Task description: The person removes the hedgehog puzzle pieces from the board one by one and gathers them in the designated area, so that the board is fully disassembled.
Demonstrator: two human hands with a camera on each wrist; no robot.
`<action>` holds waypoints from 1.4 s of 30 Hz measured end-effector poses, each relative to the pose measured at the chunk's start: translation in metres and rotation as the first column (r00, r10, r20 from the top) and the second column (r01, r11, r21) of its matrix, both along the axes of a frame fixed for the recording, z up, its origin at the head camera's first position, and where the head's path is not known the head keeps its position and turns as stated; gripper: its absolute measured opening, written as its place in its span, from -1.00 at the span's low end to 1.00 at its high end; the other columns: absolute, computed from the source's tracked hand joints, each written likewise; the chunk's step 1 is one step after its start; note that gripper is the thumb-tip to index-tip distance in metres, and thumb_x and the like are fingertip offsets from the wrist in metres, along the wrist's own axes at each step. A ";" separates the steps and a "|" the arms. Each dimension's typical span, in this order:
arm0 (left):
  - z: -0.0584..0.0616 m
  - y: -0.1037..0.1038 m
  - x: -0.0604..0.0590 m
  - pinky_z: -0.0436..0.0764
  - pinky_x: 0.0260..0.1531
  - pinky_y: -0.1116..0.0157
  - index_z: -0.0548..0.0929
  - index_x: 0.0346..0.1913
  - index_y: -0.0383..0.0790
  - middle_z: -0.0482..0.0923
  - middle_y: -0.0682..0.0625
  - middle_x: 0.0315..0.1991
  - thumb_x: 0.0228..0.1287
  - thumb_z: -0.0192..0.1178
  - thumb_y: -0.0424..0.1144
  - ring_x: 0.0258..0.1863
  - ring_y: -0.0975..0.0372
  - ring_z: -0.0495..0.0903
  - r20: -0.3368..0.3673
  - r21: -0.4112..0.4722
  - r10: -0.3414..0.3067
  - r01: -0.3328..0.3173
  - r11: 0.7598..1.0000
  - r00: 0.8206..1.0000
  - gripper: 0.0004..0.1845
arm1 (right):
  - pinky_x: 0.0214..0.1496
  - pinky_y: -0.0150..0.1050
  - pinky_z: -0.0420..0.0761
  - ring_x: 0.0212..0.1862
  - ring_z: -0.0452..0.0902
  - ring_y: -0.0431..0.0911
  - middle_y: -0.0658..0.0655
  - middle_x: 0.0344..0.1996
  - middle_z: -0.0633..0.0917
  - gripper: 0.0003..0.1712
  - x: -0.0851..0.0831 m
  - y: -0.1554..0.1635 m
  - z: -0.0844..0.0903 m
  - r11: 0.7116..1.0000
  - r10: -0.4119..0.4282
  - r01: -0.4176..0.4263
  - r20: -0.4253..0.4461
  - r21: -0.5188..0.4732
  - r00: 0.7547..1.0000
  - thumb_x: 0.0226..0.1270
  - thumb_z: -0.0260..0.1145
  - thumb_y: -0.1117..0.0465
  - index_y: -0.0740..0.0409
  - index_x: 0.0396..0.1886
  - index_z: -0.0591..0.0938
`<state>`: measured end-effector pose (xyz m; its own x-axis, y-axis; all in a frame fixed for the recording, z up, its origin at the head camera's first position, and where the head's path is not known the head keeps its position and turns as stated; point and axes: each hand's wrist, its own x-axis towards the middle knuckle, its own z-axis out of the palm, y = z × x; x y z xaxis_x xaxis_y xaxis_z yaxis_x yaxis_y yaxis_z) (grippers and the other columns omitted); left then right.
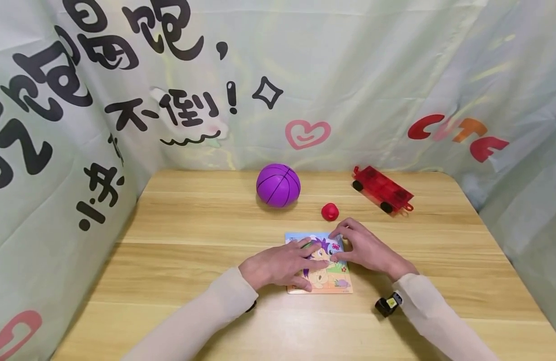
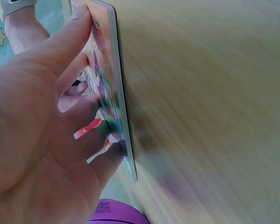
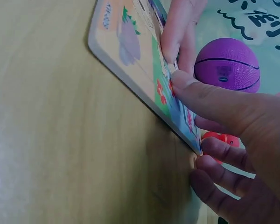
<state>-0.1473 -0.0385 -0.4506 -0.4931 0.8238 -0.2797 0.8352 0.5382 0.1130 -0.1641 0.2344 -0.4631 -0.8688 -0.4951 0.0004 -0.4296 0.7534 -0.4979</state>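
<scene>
A picture puzzle board [image 1: 334, 280] with a cartoon figure lies flat on the wooden table [image 1: 192, 225], near its front middle. My left hand [image 1: 282, 263] lies over the board's left half, its straight fingers [image 2: 79, 25] spread and pressing on the picture [image 2: 102, 51]. My right hand [image 1: 368, 250] is at the board's right edge. Its thumb [image 3: 200, 95] presses on the picture [image 3: 126, 42] near that edge, and its bent fingers [image 3: 219, 158] touch the far right corner. The hands hide much of the picture.
Behind the board sit a purple ball [image 1: 278, 185], a small red toy [image 1: 330, 211] and a translucent red toy car [image 1: 382, 189] at the back right. Printed cloth walls [image 1: 56, 150] close in the table on three sides. A black wrist camera [image 1: 388, 304] sits at my right sleeve.
</scene>
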 end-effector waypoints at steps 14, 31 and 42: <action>0.002 0.000 0.000 0.20 0.75 0.07 0.25 0.72 0.38 0.03 0.02 0.80 0.58 0.15 0.32 0.79 -0.02 0.04 0.016 -0.002 0.011 -0.011 1.000 1.000 -0.25 | 0.13 -0.07 0.64 0.05 0.49 -0.02 0.13 0.10 0.57 -0.54 -0.006 -0.002 0.002 1.000 0.011 -0.011 0.062 0.002 0.998 0.30 0.68 0.00 0.10 0.05 0.72; 0.001 0.000 0.000 0.19 0.75 0.06 0.27 0.72 0.36 0.04 0.00 0.80 0.58 0.16 0.30 0.79 -0.03 0.03 0.040 0.015 0.023 -0.023 1.000 0.999 -0.26 | 0.33 0.24 0.72 0.22 0.65 0.17 0.25 0.21 0.71 -0.28 0.002 -0.010 0.009 0.993 0.007 -0.003 -0.032 0.118 0.999 0.29 0.68 0.00 0.20 0.34 0.67; 0.002 0.000 0.001 0.16 0.76 0.05 0.26 0.72 0.35 0.02 0.01 0.81 0.58 0.18 0.28 0.80 -0.02 -0.01 0.067 0.024 0.027 -0.029 0.999 0.997 -0.25 | 0.30 0.14 0.71 0.15 0.58 0.07 0.21 0.15 0.64 -0.33 -0.005 -0.010 0.011 0.996 0.049 -0.051 0.030 0.073 0.998 0.28 0.69 0.11 0.25 0.30 0.66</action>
